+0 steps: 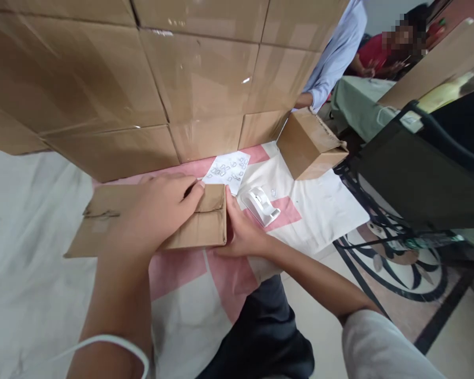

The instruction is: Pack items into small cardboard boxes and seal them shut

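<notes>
A small cardboard box [197, 231] lies on its side on the cloth, and a creased flap runs along its top. My left hand [161, 202] rests over the top of the box, its thumb along the flap and its other fingers mostly hidden at the far side. Against the box's right end, my right hand [243, 229] holds the corner between thumb and fingers. Just right of that hand stands a white tape dispenser [260, 206]. Behind the box lies a white sheet [227, 181] with several small, clear-looking pieces or drawn shapes on it; I cannot tell which.
Stacked cardboard cartons [205, 79] form a wall at the back. An open cardboard box [319, 158] sits to the right, near a co-worker's blue sleeve [335, 58]. A dark chair-like frame [414, 158] stands further right. Another person [379, 52] sits in the background.
</notes>
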Tool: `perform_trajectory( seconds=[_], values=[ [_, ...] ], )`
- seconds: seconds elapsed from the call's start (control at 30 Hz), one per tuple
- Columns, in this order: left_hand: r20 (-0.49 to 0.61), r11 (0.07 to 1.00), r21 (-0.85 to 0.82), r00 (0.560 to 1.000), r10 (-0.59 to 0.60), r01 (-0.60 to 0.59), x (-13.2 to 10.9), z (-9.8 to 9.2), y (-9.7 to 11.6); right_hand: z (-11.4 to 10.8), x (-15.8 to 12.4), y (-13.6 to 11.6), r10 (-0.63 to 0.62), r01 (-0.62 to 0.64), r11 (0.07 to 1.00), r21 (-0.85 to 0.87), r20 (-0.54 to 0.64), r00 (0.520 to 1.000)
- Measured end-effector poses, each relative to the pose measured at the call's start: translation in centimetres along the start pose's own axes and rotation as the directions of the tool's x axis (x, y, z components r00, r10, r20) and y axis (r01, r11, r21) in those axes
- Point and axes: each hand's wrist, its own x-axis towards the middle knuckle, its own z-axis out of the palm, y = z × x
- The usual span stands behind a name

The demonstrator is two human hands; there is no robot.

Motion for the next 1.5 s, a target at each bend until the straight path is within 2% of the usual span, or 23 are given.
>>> perform_trajectory(
  seconds=[0.07,0.13,0.2,0.27,0.3,0.33,0.4,0.47,0.5,0.53,0.57,0.67,0.77,0.87,1.0,1.03,1.1,1.13,1.2,1.3,1.43,1.47,1.5],
  values=[
    [-0.036,0.999,-0.04,0.999,0.016,-0.018,-0.7,-0.3,0.0,0.7,0.1,-0.9,0.006,-0.003,0.999,0.041,-0.088,0.996],
    [-0.17,0.998,-0.051,0.985,0.028,-0.037,-1.7,-1.2,0.2,1.2,-1.4,-2.0,0.03,-0.013,0.997,0.082,-0.203,0.979],
    [-0.352,0.998,-0.053,0.936,0.021,-0.043,-3.1,-2.6,0.6,0.9,-4.4,-3.1,0.056,-0.034,0.997,0.071,-0.335,0.941],
    [-0.484,0.996,-0.087,0.875,-0.01,-0.036,-4.6,-4.2,0.7,-0.3,-8.5,-4.1,0.059,-0.081,0.996,-0.022,-0.505,0.861],
    [-0.521,0.992,-0.119,0.853,-0.03,-0.038,-5.3,-5.0,0.7,-1.1,-10.8,-4.6,0.063,-0.139,0.987,-0.078,-0.612,0.788],
    [-0.54,0.987,-0.154,0.84,-0.048,-0.042,-5.9,-5.7,0.4,-2.0,-13.0,-4.9,0.068,-0.213,0.971,-0.112,-0.72,0.691],
    [-0.567,0.973,-0.224,0.82,-0.082,-0.057,-6.8,-6.6,-0.4,-4.1,-17.0,-5.5,0.089,-0.331,0.941,-0.07,-0.893,0.441],
    [-0.58,0.96,-0.274,0.806,-0.114,-0.061,-7.2,-6.9,-1.3,-6.1,-19.9,-5.9,0.067,-0.314,0.949,0.002,-0.978,0.198],
    [-0.59,0.956,-0.288,0.797,-0.131,-0.057,-7.3,-6.9,-1.8,-7.0,-20.9,-6.0,0.036,-0.287,0.958,0.001,-0.992,0.118],
    [-0.598,0.953,-0.297,0.788,-0.143,-0.053,-7.3,-6.9,-2.1,-7.7,-21.7,-6.0,0.004,-0.266,0.964,-0.013,-0.998,0.062],
    [-0.603,0.952,-0.302,0.783,-0.152,-0.049,-7.4,-6.8,-2.4,-8.2,-22.2,-6.0,-0.025,-0.258,0.966,-0.032,-0.999,0.031],
    [-0.607,0.947,-0.317,0.778,-0.161,-0.051,-7.3,-6.7,-2.6,-9.0,-22.8,-5.5,-0.019,-0.244,0.97,-0.022,-1.0,0.013],
    [-0.599,0.947,-0.315,0.788,-0.144,-0.067,-7.1,-6.6,-2.2,-8.8,-21.5,-4.7,0.021,-0.192,0.981,0.005,-0.996,0.081],
    [-0.56,0.956,-0.283,0.822,-0.101,-0.075,-6.7,-6.3,-1.9,-8.4,-17.6,-3.8,0.043,-0.158,0.987,0.015,-0.983,0.176],
    [-0.539,0.961,-0.271,0.836,-0.103,-0.057,-6.1,-5.7,-1.9,-8.9,-9.6,-2.1,0.139,-0.102,0.988,0.116,-0.953,0.27],
    [-0.538,0.96,-0.274,0.836,-0.106,-0.055,-6.0,-5.6,-2.0,-9.3,-7.6,-1.5,0.13,-0.106,0.989,0.105,-0.953,0.274],
    [-0.527,0.957,-0.284,0.843,-0.11,-0.053,-5.9,-5.5,-2.3,-10.3,-4.4,-0.2,0.064,-0.207,0.978,0.02,-0.976,0.21],
    [-0.524,0.955,-0.292,0.844,-0.116,-0.05,-5.8,-5.5,-2.4,-10.7,-3.2,0.4,0.04,-0.283,0.959,-0.013,-0.983,0.178],
    [-0.529,0.95,-0.309,0.839,-0.129,-0.049,-5.8,-5.5,-2.7,-11.4,-2.1,1.5,0.024,-0.408,0.912,-0.039,-0.989,0.149],
    [-0.531,0.943,-0.327,0.837,-0.134,-0.057,-5.6,-5.5,-3.1,-11.1,-3.5,2.3,0.026,-0.405,0.913,-0.041,-0.987,0.159],
    [-0.516,0.934,-0.352,0.845,-0.142,-0.058,-5.6,-5.7,-3.2,-8.6,-10.5,1.9,0.079,-0.204,0.978,0.042,-0.981,0.176],
    [-0.511,0.933,-0.355,0.848,-0.142,-0.058,-5.7,-5.7,-3.2,-7.8,-12.7,1.6,0.109,-0.208,0.975,0.076,-0.982,0.152],
    [-0.506,0.932,-0.357,0.851,-0.14,-0.058,-5.8,-5.9,-3.2,-7.2,-15.0,1.3,0.122,-0.233,0.968,0.095,-0.987,0.102]
  ],
)
